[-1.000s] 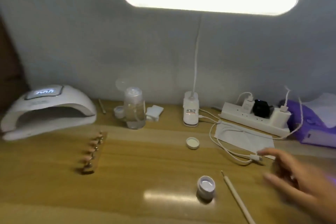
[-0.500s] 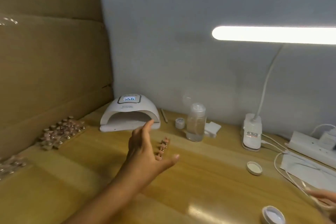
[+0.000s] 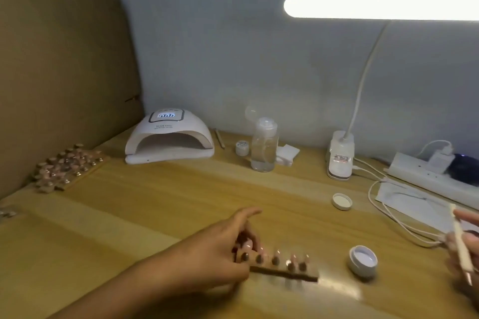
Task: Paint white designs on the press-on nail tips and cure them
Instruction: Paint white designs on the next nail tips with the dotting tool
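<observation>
- Five press-on nail tips (image 3: 275,259) stand in a row on a brown holder strip (image 3: 287,275), near centre on the desk (image 3: 155,215). The row is blurred, so I cannot tell whether any tip carries white paint.
- The left hand (image 3: 220,254) holds the strip's left end, its fingers (image 3: 250,243) curled on it and the forefinger out straight. This probably steadies the row where the painting hand can reach it.
- The open pot of white gel (image 3: 363,264) sits just right of the strip, likely so the brush travels little between dips. Its lid (image 3: 342,201) lies farther back, well apart.
- The right hand (image 3: 470,264), half cut off at the right edge, has its fingers clamped on a pale nail brush (image 3: 460,243) that slants down toward the desk, ready for painting.
- The white curing lamp (image 3: 169,137) waits at the far left, its mouth facing the near side so the strip could slide in. Its shell reads "SUN", with smaller print beneath too fine to read, and its lit display is too blurred to read.
- A clear bottle (image 3: 264,147), a small jar (image 3: 242,147) and white pads (image 3: 287,154) stand right of the lamp, and the jar's lid print is illegible.
- The desk light base (image 3: 339,155) bears a label with red on it, unreadable.
- A tray of more nail tips (image 3: 67,168) lies at the far left by the cardboard.
</observation>
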`<state>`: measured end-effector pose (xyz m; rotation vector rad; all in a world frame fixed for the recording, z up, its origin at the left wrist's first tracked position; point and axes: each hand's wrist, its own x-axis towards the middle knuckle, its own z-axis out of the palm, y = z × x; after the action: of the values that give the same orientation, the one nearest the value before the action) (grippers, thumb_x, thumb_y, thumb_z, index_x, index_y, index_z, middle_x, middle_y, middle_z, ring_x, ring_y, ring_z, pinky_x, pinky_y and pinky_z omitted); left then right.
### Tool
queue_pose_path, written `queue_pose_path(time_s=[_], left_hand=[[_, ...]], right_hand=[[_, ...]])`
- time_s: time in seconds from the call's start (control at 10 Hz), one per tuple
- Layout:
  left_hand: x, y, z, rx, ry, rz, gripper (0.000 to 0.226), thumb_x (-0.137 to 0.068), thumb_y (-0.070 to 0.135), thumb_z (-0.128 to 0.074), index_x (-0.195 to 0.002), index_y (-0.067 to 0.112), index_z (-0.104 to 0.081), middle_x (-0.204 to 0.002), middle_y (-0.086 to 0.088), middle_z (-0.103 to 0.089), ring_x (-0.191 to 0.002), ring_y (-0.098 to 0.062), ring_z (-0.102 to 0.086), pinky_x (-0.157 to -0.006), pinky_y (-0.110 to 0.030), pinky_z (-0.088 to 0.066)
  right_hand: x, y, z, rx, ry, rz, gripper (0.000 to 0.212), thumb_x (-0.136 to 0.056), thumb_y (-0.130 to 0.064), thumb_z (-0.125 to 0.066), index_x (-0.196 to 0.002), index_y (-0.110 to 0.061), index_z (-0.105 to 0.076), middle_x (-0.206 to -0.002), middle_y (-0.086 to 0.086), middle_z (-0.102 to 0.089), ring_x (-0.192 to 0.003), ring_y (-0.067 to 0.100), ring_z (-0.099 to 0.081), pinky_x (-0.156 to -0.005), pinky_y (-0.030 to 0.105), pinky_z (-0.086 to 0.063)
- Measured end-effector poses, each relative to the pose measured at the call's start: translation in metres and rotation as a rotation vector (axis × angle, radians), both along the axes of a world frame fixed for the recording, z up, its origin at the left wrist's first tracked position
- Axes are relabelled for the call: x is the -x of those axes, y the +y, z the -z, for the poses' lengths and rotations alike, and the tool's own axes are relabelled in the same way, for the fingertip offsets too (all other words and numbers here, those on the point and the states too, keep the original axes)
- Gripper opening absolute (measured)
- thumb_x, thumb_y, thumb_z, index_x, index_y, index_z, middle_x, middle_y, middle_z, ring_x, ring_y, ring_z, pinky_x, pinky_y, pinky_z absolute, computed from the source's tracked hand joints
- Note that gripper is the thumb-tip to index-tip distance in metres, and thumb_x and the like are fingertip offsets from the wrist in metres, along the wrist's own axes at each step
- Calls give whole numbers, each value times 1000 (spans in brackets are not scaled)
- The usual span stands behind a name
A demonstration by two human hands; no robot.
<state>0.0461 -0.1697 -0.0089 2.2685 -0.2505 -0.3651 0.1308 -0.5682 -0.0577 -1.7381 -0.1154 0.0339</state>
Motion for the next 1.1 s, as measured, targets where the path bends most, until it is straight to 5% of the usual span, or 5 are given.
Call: queue_pose_path(time_s=[0.3,0.6,0.7,0.9,1.1], left_hand=[[1,-85,-12,119,43,389,71,-89,0,-59,-144,36,-32,-116,0,-64,-108,-13,-58,-100,-28,-45],[29,-74,2,-3,28,440,37,-73,60,-68,-102,37,-67,-77,11,-68,-64,-4,-60,-67,-17,-47],[14,-63,-16,119,101,438,54,-85,28,-73,-132,39,-49,-113,17,-64,-92,-1,-62,-86,-20,-50],[-12,-94,-9,-220,-364,568,68,-82,51,-69,-142,39,-38,-129,27,-36,-114,15,-36,-94,-5,-33],[-16,-112,13,-195,-563,588,64,-78,54,-71,-134,26,-56,-124,5,-55,-113,-11,-51,-88,-32,-50]], right_hand=[[33,35,-11,-111,-246,136,44,-101,-2,-32,-113,-26,-66,-80,0,-63,-68,10,-56,-58,17,-51],[49,56,-35,-151,-359,110,15,-94,-21,-47,-90,-23,-61,-69,12,-61,-65,22,-57,-58,28,-49],[50,56,-34,-215,-310,148,16,-91,-31,-52,-96,-17,-57,-58,7,-59,-54,16,-55,-52,24,-48],[51,58,-35,-229,-307,202,21,-85,-35,-59,-87,-14,-64,-62,-1,-59,-56,9,-52,-54,17,-47],[51,58,-40,-267,-267,230,31,-79,-42,-60,-93,-14,-60,-69,-2,-65,-62,8,-57,-56,19,-50]])
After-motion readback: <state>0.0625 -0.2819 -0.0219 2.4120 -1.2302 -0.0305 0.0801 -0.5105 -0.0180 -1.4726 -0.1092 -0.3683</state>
